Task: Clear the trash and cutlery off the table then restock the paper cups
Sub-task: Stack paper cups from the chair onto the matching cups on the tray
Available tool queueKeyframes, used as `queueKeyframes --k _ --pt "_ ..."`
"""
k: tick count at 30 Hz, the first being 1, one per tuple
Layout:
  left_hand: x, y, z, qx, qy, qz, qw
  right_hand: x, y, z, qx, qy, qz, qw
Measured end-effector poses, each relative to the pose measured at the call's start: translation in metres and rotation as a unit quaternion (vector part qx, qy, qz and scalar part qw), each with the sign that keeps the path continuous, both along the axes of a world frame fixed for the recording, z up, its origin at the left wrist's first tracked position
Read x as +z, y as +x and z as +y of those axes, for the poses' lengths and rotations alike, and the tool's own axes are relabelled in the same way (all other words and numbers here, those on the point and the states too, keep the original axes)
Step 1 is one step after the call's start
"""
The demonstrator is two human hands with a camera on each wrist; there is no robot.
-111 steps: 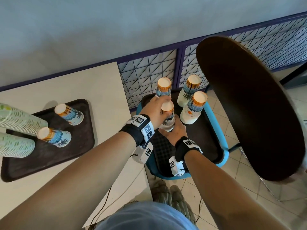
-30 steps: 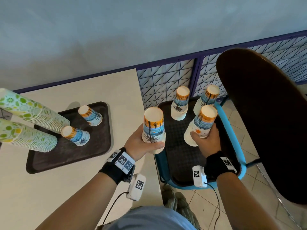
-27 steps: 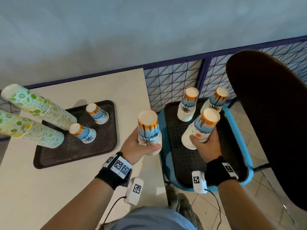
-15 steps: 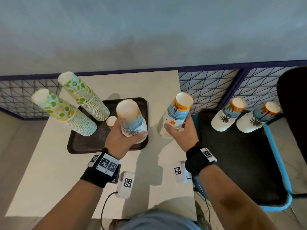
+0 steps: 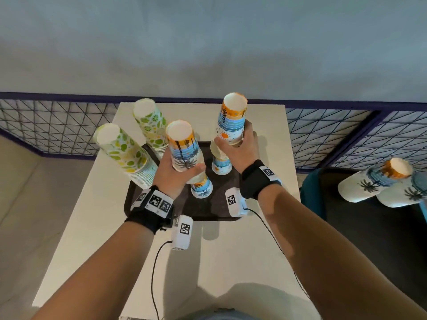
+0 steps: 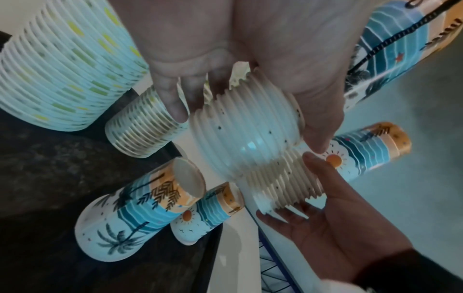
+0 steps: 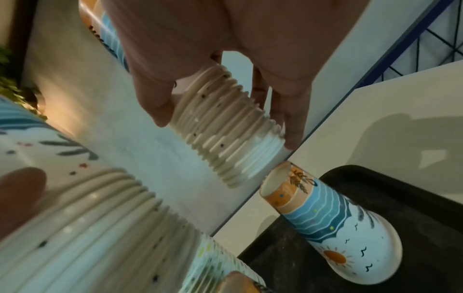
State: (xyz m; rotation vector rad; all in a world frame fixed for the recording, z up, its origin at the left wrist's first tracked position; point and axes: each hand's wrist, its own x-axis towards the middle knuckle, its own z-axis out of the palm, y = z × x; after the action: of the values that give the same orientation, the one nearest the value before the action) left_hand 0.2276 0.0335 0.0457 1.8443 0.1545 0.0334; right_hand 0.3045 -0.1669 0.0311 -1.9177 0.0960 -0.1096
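Note:
My left hand (image 5: 179, 173) grips a stack of beach-print paper cups (image 5: 182, 146), upside down, above the dark tray (image 5: 184, 212) on the beige table (image 5: 231, 250). My right hand (image 5: 235, 147) grips a second beach-print stack (image 5: 231, 121) over the tray's far right part. Under the hands, two short beach-print stacks (image 5: 202, 188) (image 5: 221, 166) stand on the tray. In the left wrist view my fingers (image 6: 175, 107) wrap the stack's ribbed rims (image 6: 245, 128). The right wrist view shows the other ribbed stack (image 7: 220, 134) held just above a standing stack (image 7: 330, 224).
Two tall lime-print cup stacks (image 5: 122, 151) (image 5: 150, 121) stand at the tray's left side. To the right of the table, two more beach-print stacks (image 5: 369, 181) (image 5: 406, 192) stand on a dark tray on a blue chair (image 5: 309, 192). A wire fence (image 5: 323, 139) runs behind.
Both hands lifted a cup stack each off the chair tray and carried them left, over the table's tray. The view swung left with them.

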Motion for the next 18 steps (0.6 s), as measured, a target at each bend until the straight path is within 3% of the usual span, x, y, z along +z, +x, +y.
queueKeyframes --k 9,13,18 --pt "-0.061 0.017 0.008 -0.054 -0.038 0.092 0.994 -0.025 0.007 0.022 0.000 -0.074 0.065 0.995" --pt "-0.089 0.016 0.009 -0.066 -0.007 0.127 0.990 -0.045 0.002 0.023 0.006 -0.086 0.099 0.991" --pt "-0.093 0.009 0.011 -0.083 0.071 0.179 0.978 -0.066 -0.007 0.023 0.029 -0.107 0.153 0.982"
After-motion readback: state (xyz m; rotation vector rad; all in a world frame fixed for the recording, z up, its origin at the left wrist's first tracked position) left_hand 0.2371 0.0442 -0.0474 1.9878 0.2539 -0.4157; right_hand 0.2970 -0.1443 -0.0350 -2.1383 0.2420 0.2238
